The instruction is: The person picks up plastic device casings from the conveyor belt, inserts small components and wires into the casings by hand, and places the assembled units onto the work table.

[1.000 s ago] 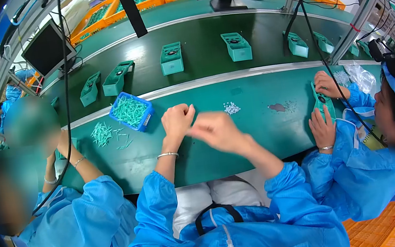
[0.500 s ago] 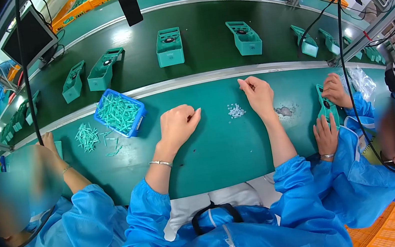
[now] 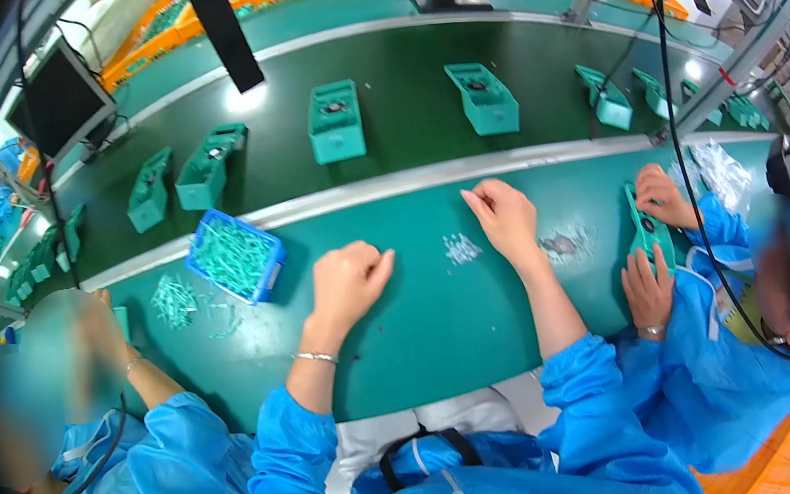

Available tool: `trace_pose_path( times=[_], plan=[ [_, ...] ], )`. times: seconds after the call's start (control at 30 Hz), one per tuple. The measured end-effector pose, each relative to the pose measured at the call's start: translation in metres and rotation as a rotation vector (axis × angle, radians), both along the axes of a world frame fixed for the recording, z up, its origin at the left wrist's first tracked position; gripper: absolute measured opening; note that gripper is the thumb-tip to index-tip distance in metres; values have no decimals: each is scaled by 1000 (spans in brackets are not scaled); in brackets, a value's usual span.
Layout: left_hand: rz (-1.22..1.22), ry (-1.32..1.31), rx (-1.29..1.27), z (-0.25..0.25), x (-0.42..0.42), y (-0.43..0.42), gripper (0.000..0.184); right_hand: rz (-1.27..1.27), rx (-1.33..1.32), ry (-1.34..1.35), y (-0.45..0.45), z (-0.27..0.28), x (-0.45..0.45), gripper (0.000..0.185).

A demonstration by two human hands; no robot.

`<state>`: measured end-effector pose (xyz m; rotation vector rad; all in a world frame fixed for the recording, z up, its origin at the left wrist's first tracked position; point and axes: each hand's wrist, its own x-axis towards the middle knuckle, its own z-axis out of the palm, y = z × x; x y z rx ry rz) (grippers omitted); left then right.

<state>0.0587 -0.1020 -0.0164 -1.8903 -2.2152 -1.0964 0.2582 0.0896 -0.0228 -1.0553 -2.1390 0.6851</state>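
Observation:
My left hand is curled into a fist above the green work surface, with its thumb sticking out to the right. The inside of that fist is hidden. To its left is a blue bin heaped with thin green plastic sticks. My right hand is closed too, thumb and forefinger bent together at its left side, and I cannot see anything between them. Just left of this hand lies a small pile of whitish translucent bits. A greyish patch of small bits lies to its right.
Loose green sticks lie left of the bin. Behind a metal rail, green plastic housings stand along a dark green belt. At right, a co-worker's hands hold a green housing. Another co-worker sits at left.
The whole view has tilted, so the table and housings appear lower and slightly to the left. Both my hands stay closed in nearly the same places over the table.

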Motion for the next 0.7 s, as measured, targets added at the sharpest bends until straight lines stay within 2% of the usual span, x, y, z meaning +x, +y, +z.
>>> trace_pose_path(
  times=[0.3, 0.7],
  plan=[
    [-30, 30, 50, 1, 1, -2, 34, 41, 50, 110, 0, -6, -1, 22],
    [-34, 15, 47, 0, 0, -2, 34, 24, 23, 103, -1, -6, 0, 22]
  ],
)
